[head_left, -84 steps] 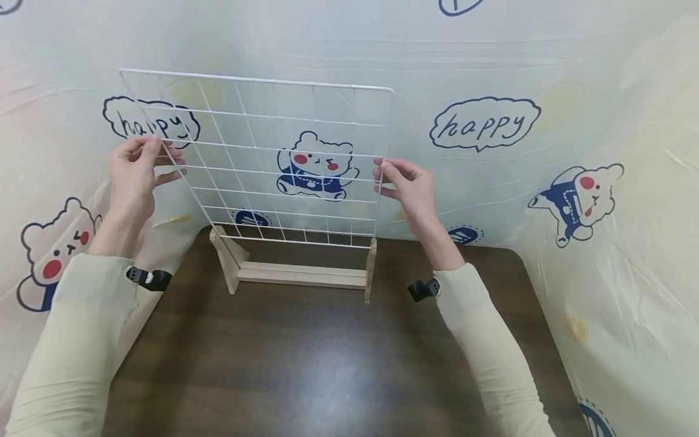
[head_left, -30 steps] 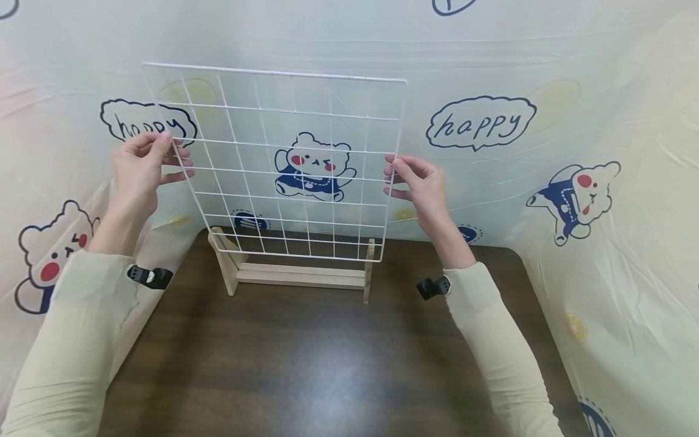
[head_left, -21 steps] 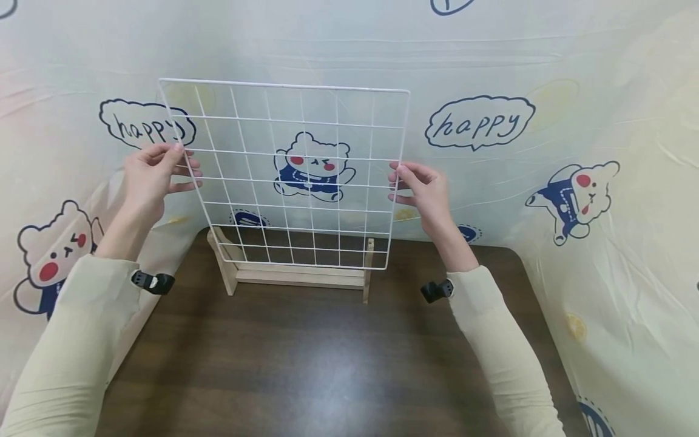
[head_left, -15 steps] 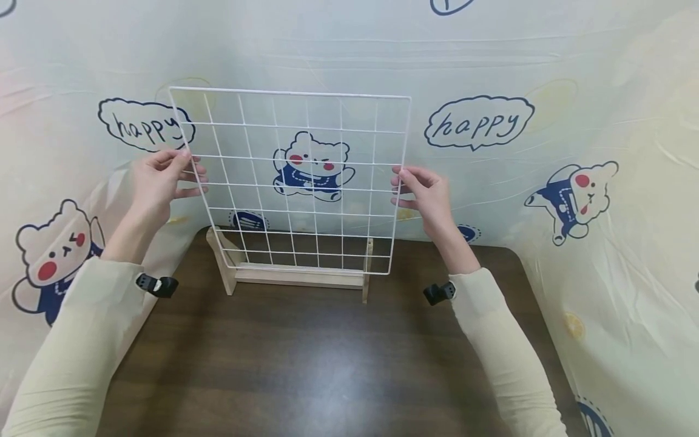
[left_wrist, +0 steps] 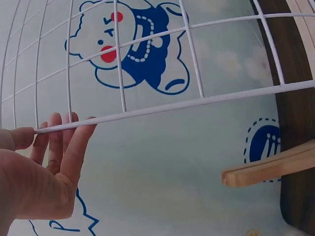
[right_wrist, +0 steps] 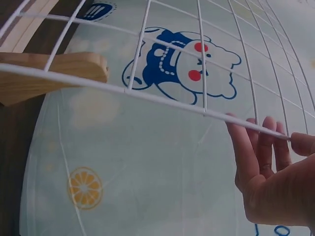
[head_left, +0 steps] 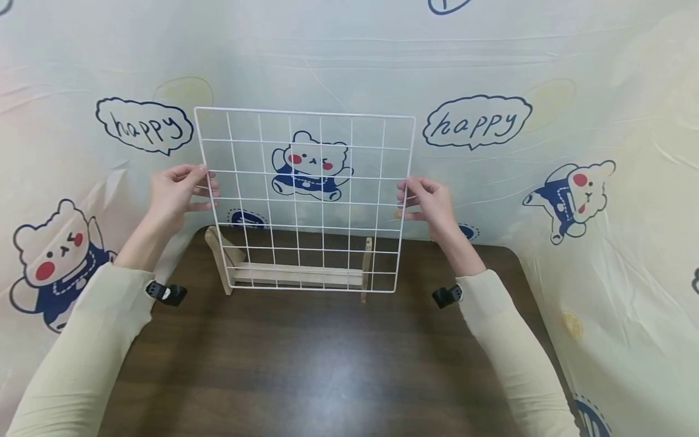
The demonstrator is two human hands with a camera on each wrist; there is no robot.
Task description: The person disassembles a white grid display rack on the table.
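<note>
Between both hands a white wire grid panel (head_left: 308,202) is held up, its lower edge overlapping a pale wooden stand (head_left: 295,276) in the head view. My left hand (head_left: 177,191) pinches the panel's left side wire between thumb and fingers. On the opposite side wire, my right hand (head_left: 431,200) has the same kind of pinch. In the left wrist view, the thumb and fingertips of the left hand (left_wrist: 49,167) meet at the white frame wire. The right wrist view has the right hand (right_wrist: 270,172) at the frame, with a wooden upright (right_wrist: 54,73) of the stand behind the wires.
The stand has two upright side pieces joined by a crossbar, near the back of a dark brown table (head_left: 306,364). Behind and beside the table hangs a pale sheet (head_left: 371,48) printed with bears and "happy" bubbles. Dark wrist devices (head_left: 168,294) sit at both cuffs.
Both hands have brought the grid panel lower and to the right. Its bottom edge has come down from the tops of the stand's uprights to in front of the crossbar; the stand stays put.
</note>
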